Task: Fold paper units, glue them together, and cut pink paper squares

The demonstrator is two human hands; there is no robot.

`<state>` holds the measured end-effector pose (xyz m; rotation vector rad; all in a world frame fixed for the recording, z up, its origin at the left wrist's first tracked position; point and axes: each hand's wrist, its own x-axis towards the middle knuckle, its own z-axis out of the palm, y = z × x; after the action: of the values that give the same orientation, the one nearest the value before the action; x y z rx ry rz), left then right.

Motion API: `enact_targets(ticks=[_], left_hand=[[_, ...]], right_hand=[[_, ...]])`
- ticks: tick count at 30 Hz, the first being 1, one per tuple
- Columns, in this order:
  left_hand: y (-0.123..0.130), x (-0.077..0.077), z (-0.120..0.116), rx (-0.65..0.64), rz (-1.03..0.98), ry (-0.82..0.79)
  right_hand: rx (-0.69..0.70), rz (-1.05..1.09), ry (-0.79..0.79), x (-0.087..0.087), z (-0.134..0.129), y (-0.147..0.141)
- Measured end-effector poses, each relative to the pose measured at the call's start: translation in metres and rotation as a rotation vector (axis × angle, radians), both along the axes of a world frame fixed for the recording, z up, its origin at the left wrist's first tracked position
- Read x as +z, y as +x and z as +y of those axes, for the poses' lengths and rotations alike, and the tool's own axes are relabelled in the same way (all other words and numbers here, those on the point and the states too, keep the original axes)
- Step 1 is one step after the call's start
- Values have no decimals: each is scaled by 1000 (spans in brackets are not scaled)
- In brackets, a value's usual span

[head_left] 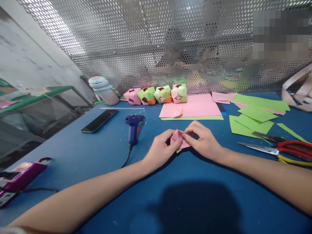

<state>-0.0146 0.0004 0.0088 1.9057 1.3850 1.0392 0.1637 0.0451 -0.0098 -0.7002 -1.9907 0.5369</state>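
Between my two hands is a small piece of folded pink paper (178, 136) with a bit of green showing at its lower edge. My left hand (163, 145) pinches it from the left, thumb laid across its front. From the right, my right hand (202, 140) grips its upper right side between thumb and fingertips. Part of the paper is hidden behind the fingers. Beyond the hands, a small folded pink piece (178, 112) lies on pink paper sheets (195, 103). A blue glue gun (133, 128) rests to the left of my left hand.
Several pink and green folded paper balls (147, 95) line the back. Scissors (265, 148) and green paper pieces (253, 122) lie right. A phone (100, 121), a tumbler (104, 91) and a purple power strip (24, 177) are left. Perforated metal mesh (151, 39) bounds the blue table (102, 195).
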Motion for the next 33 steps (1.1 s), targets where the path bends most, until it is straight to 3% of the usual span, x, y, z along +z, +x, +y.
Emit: enact_targets(ticks=[5, 9, 16, 26, 33], left_hand=[[-6, 0, 2, -21, -157, -38], [-8, -6, 6, 30, -223, -87], [-9, -11, 11, -44, -377, -173], [-5, -11, 16, -49, -774, -340], [-5, -9, 15, -78, -737, -349]], right_hand=[[-39, 29, -139, 0, 2, 1], [-35, 49, -146, 2, 1, 0], [-47, 46, -172, 3, 3, 0], [-62, -30, -160, 4, 2, 0], [-84, -55, -137, 3, 2, -1]])
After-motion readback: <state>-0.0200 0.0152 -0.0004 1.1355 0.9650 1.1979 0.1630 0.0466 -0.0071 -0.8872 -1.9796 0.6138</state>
